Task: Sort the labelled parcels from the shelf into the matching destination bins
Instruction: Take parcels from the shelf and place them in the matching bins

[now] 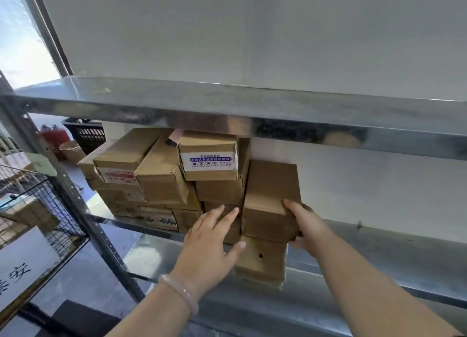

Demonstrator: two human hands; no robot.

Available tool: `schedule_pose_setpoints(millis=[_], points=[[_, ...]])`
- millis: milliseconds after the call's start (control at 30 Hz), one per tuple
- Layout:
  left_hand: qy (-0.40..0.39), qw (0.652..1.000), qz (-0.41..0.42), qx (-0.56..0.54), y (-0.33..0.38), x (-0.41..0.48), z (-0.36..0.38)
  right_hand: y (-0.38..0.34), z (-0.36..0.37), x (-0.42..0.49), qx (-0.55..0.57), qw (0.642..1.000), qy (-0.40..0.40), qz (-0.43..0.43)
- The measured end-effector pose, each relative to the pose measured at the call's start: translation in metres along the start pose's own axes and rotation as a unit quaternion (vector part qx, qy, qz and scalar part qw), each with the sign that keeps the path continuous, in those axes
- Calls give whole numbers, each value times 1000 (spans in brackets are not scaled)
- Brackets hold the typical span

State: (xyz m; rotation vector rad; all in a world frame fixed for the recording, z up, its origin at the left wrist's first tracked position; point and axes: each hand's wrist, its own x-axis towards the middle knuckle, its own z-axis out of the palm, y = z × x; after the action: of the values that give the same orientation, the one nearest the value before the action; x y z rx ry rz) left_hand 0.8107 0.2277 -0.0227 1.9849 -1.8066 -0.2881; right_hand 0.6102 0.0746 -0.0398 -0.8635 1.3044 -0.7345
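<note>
I judged that, with my right hand gripping the end parcel on the shelf and my left hand merely flat-fingered alongside, pulling could drag the lower box off the edge.

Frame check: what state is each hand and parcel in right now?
right hand: grips the plain parcel, thumb on top.
left hand: fingers straight, against the stack beside it.
plain parcel: closed, held, directly above the holed parcel.
holed parcel: closed, lying on the shelf.
blue-labelled parcel: closed, atop the stack, untouched.
</note>
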Motion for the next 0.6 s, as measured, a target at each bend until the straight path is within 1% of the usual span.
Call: schedule_pose_setpoints(millis=[133,300,367,467,600], points=[[-15,999,0,-30,10,-1,0,5,-11,-12,33,999,17,-14],[-37,992,26,-122,33,-2,-2,26,-33,-57,47,996,37,-74],[-53,980,17,-189,43,-2,-5,37,-39,-80,29,993,51,-106],[-85,953,-5,-291,59,-7,-8,48,-38,-120,9,987,46,-154],[-77,943,4,-325,64,-31,-14,54,-30,-166,-3,977,66,-202]])
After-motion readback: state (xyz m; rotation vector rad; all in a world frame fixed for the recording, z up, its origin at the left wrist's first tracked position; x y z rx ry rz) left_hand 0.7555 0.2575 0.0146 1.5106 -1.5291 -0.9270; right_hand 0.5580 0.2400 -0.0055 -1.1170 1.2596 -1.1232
